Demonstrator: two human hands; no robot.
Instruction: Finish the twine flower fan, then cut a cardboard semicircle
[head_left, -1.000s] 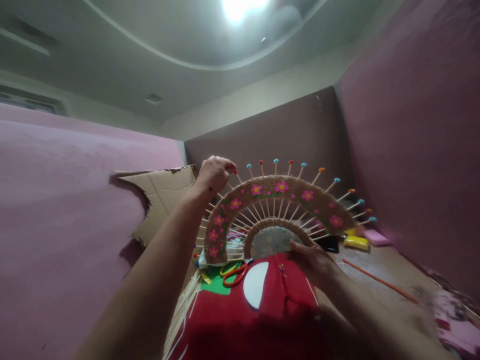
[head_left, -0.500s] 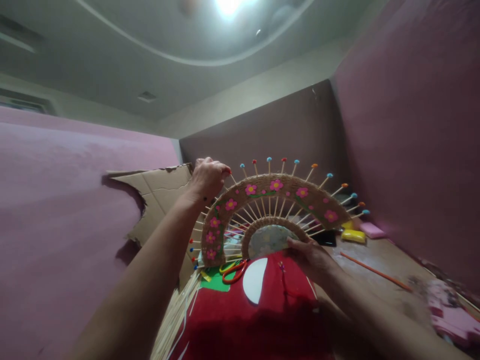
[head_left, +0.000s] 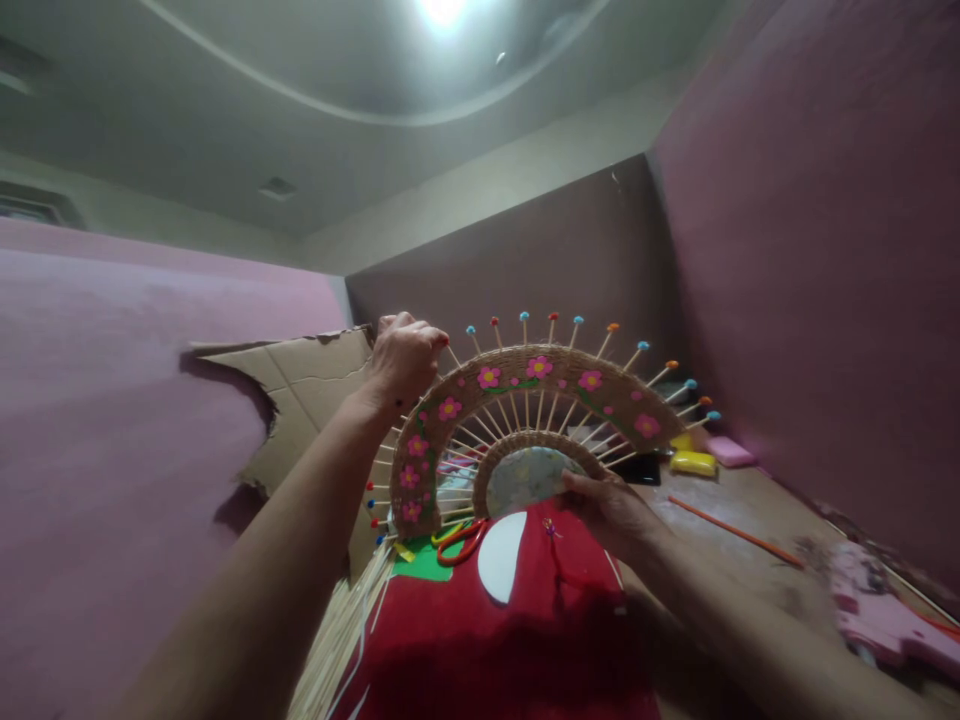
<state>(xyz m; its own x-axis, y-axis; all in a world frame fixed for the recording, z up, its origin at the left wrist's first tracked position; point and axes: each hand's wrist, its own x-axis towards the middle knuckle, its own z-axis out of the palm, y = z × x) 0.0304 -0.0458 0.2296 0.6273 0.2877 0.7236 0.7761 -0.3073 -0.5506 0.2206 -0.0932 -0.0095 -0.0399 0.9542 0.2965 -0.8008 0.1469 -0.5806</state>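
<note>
A half-round woven fan (head_left: pixel 517 372) of sticks and brown cord stands upright before me, with pink flowers along its band. Many stick tips carry small red, blue or orange balls. My left hand (head_left: pixel 407 355) is closed at the upper left rim, its fingers pinching a red ball (head_left: pixel 444 340) on a stick tip. My right hand (head_left: pixel 607 500) grips the lower right of the inner arc, thumb over the pale patterned half-circle (head_left: pixel 529 478). Left of the pinched stick, several sticks are partly hidden by my left hand and forearm.
Below the fan lie a red sheet (head_left: pixel 510 640), a white half-circle (head_left: pixel 501 560), orange-handled scissors (head_left: pixel 463 545), and green paper (head_left: pixel 420 565). Thin sticks (head_left: pixel 337 620) bundle at left near torn cardboard (head_left: pixel 300 390). At right are an orange stick (head_left: pixel 735 532), a yellow packet (head_left: pixel 693 463) and a pink glue gun (head_left: pixel 877 605).
The view has shifted slightly, so everything sits a little further left. Both hands keep their hold on the fan and the red ball.
</note>
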